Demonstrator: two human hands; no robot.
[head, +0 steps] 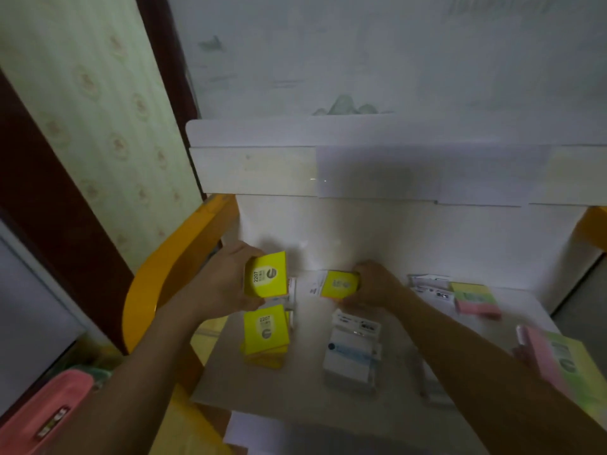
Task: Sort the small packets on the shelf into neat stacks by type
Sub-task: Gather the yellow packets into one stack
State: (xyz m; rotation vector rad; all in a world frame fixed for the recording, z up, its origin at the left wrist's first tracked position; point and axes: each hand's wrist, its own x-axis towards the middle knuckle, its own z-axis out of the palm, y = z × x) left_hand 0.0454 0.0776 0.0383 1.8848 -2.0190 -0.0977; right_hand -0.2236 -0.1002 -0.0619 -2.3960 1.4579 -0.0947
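Observation:
My left hand (226,284) holds a yellow packet (266,280) upright above a stack of yellow packets (265,334) lying on the white shelf (305,382). My right hand (374,285) grips a second yellow packet (340,284) low over the shelf, near its back wall. A stack of white-and-blue packets (353,351) sits in the middle of the shelf. Pink-and-green packets (476,298) lie at the back right, and another pink-and-green pile (558,356) is at the right edge. White packets (430,285) lie behind them.
Orange frame posts (170,277) flank the shelf on the left and right. A white upper shelf board (361,172) overhangs the back. A pink container (42,418) sits low at the left. Loose white packets (313,287) lie between the two hands.

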